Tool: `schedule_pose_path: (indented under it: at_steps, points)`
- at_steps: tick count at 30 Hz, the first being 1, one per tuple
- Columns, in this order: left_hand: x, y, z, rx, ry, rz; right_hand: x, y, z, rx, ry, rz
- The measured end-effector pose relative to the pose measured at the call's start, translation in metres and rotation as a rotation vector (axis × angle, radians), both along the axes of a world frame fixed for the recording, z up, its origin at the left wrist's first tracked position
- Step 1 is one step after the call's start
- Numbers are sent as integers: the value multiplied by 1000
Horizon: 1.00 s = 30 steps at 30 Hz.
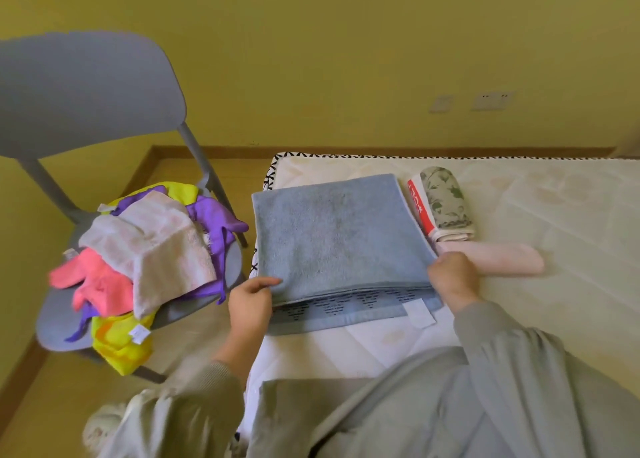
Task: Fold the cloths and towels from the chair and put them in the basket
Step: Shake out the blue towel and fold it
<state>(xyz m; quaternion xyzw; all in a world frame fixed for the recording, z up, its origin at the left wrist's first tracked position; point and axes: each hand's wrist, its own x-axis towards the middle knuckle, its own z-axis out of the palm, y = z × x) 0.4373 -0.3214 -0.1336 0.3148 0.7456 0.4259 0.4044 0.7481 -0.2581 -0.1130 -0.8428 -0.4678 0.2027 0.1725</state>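
- As seen at centre frame, left hand and right hand each pinch a near corner of the towel.
- Best, I judge: square the top layer's edge over the lower one.

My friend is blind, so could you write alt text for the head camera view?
A person's left hand and right hand grip the near corners of a blue towel, half folded on a mattress. Right of it lie a rolled floral cloth and a pink roll. A grey chair on the left holds a heap of unfolded cloths.
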Motion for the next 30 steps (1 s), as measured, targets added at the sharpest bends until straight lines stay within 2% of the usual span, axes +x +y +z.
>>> schedule_pose_path:
  at_steps: [3,8,12,16,26,30]
  points:
    - [-2,-14,-7,-108,165,-145,3,-9,-9,-247,-9,69]
    - [-5,-19,-8,-91,309,-225,0,-15,-8,-254,-56,89]
    - [-7,-25,-10,-142,459,-385,2,-16,-6,-270,-89,80]
    - [-14,-28,-11,-176,577,-481,1,-16,-6,-279,-52,51]
    - [-9,-7,-1,-423,632,-463,0,-11,-8,-403,258,-66]
    - [1,-4,0,-446,598,-450,-2,-9,-10,-435,329,-77]
